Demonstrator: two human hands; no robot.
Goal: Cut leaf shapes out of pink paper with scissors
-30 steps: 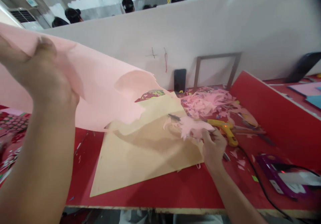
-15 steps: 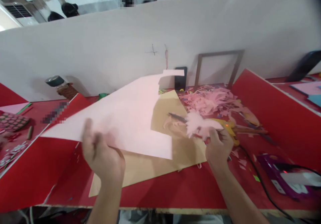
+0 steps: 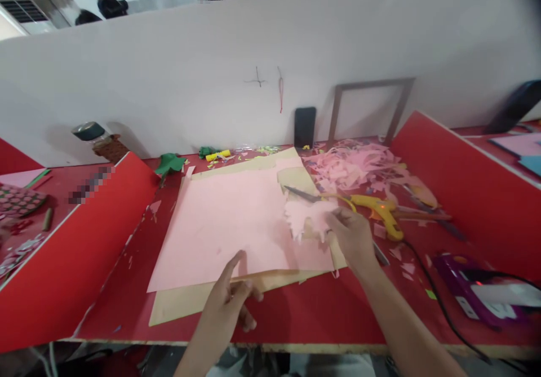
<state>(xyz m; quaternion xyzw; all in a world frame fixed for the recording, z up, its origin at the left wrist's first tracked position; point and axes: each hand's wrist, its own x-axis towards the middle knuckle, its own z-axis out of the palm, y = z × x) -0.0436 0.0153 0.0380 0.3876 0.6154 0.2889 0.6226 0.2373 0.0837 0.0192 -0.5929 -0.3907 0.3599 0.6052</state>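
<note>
A large pink paper sheet (image 3: pixel 228 219) lies over a tan sheet (image 3: pixel 177 308) on the red table. Over the front edge of the pink sheet is my left hand (image 3: pixel 230 298), fingers apart and holding nothing. My right hand (image 3: pixel 350 233) pinches a pink paper cutout (image 3: pixel 306 216) with a jagged edge, held above the right side of the sheets. Just behind the cutout lie scissors (image 3: pixel 302 194) with dark blades and yellow handles, partly covered by it. A yellow hot glue gun (image 3: pixel 380 211) rests right behind my right hand.
Pink paper shreds (image 3: pixel 355 165) are heaped at the back right. A dark phone (image 3: pixel 305 128) leans on the white wall. Red dividers (image 3: pixel 477 180) flank the workspace. At the right sit a purple device (image 3: pixel 465 292) and a black cable (image 3: pixel 439 304). Green paper (image 3: pixel 169 164) lies back left.
The pink sheet, raised and tilted before, now lies flat on the tan sheet. My left hand has let it go and moved right and down. The cutout has shifted left in my right hand.
</note>
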